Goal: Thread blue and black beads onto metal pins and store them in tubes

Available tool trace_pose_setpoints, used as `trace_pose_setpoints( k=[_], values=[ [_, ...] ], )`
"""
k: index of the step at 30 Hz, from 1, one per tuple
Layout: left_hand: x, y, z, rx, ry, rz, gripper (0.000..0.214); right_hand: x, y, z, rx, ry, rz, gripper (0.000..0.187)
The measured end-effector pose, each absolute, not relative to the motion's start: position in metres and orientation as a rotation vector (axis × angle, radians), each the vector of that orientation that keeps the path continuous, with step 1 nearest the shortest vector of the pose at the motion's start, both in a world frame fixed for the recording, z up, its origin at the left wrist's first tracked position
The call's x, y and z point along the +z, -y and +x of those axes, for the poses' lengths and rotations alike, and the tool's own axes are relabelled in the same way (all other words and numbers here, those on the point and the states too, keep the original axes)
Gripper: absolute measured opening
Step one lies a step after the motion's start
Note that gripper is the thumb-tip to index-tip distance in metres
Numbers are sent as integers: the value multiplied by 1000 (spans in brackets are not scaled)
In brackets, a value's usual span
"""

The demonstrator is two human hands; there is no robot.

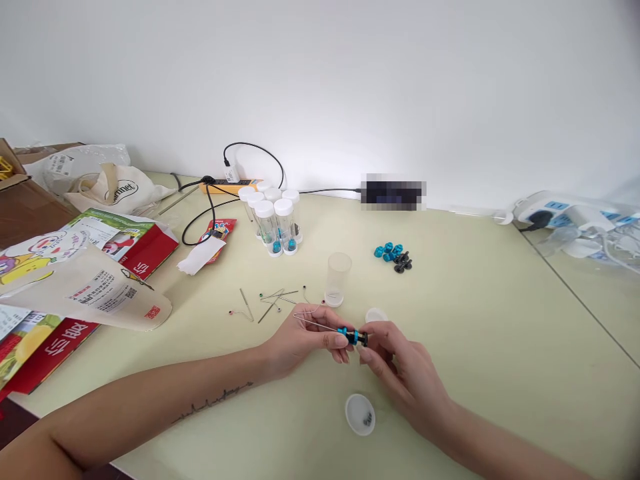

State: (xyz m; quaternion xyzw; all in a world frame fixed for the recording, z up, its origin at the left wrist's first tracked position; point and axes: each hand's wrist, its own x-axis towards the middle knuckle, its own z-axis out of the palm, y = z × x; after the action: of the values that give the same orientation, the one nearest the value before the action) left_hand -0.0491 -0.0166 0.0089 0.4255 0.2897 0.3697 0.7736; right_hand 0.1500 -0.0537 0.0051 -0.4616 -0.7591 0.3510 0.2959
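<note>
Over the pale table [500, 320], your left hand [306, 338] pinches a blue-and-black part [354, 337] at 12 o'clock from the lid [355, 411] of grey bits [369, 419]; your right hand [407, 370] grips its black end [365, 340]. You seem mid-assembly; the next move likely calls for steady alignment.

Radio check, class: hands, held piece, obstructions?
Left hand holding blue-and-black piece. Right hand at its black end. Clear tube standing just beyond, apparently not blocking.

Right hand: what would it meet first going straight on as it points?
The blue-and-black piece, which the right hand seems to touch; beyond it, probably the left hand; depth is unclear.
</note>
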Motion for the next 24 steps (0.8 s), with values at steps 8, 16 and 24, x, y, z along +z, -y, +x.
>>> trace_pose_setpoints(
  k=[8,16,24],
  values=[
    [9,17,-49,798,-640,914,20,5,54,150,919,2018,-1233,14],
    [9,17,-48,799,-653,926,23,8,54,150,984,2022,-1234,11],
    [10,17,-48,799,-637,921,21,9,54,150,957,2030,-1243,9]
  ],
)
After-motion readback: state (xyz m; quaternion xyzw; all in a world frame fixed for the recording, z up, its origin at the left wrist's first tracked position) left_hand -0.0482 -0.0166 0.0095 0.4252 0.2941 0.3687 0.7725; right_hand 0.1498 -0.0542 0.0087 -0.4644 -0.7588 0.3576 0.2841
